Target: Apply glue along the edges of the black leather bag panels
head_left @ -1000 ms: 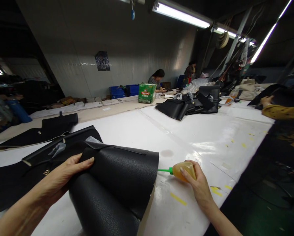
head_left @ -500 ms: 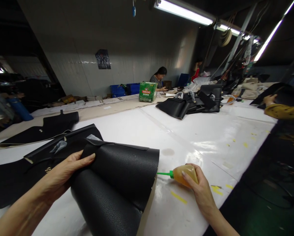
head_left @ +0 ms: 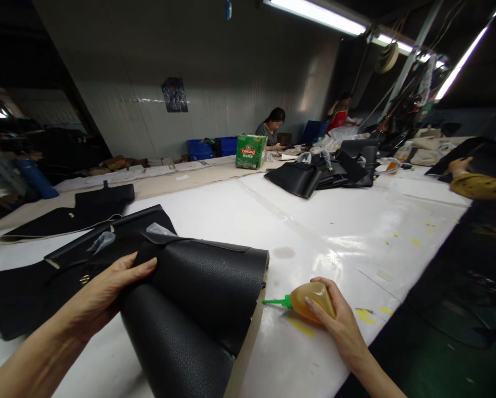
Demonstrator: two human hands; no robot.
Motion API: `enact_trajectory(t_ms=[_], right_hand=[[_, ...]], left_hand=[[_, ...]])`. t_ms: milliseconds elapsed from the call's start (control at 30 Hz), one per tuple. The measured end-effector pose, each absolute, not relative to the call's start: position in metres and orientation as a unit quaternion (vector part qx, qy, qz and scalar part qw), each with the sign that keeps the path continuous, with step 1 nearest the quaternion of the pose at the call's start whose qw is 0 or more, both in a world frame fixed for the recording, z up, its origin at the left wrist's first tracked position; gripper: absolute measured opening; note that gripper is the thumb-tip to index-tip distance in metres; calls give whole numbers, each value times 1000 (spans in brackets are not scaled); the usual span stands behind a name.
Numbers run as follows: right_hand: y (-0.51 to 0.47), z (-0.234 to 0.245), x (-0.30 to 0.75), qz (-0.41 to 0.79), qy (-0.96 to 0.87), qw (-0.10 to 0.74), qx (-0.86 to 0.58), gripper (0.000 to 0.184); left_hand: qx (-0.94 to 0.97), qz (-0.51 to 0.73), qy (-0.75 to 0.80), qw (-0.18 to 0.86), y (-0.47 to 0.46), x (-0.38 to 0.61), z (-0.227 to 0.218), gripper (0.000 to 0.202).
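Note:
My left hand (head_left: 111, 284) grips a folded black leather bag panel (head_left: 198, 287), thumb on top and the other fingers hidden beneath. The panel's right edge is raw and shows a pale lining. A squeeze bottle of amber glue (head_left: 312, 300) lies in my closed right hand (head_left: 337, 315). Its green nozzle (head_left: 276, 302) points left, with the tip at or very close to the panel's edge; I cannot tell whether it touches. To the left, another black leather piece (head_left: 20, 298) with a gold clasp and plastic-wrapped parts rests on the white table (head_left: 215, 213).
Black bags (head_left: 322, 174) are heaped farther back, near a green beer carton (head_left: 251, 151). One person (head_left: 270, 132) sits behind the table; another in red (head_left: 338, 117) is beyond. At right, a co-worker's yellow sleeve (head_left: 482, 185) reaches to dark material. Yellow scraps (head_left: 366, 315) lie near the table's edge.
The bottle's nozzle has moved slightly down along the panel's right edge. More of the pale inner side shows there. My left hand keeps its hold, and the view has shifted a little.

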State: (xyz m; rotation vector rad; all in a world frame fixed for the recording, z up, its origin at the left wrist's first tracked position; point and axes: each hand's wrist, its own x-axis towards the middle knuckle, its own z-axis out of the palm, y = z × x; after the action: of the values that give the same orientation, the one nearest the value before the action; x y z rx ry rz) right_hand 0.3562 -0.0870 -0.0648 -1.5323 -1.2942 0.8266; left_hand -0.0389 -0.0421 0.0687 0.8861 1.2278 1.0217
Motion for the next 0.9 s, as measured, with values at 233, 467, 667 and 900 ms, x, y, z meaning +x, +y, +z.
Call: enact_trajectory(t_ms=[233, 467, 667, 900], right_hand=[[-85, -62, 349, 331, -505, 492, -628, 42], [-96, -63, 346, 409, -529, 451, -592, 43], [-98, -60, 345, 352, -502, 480, -628, 43], [-112, -66, 342, 393, -531, 459, -594, 40]], left_hand=[[378, 453, 526, 613, -46, -45, 61, 34], [383, 455, 511, 621, -52, -50, 55, 29], [366, 467, 518, 617, -55, -55, 48, 31], [350, 493, 510, 612, -67, -62, 38, 32]])
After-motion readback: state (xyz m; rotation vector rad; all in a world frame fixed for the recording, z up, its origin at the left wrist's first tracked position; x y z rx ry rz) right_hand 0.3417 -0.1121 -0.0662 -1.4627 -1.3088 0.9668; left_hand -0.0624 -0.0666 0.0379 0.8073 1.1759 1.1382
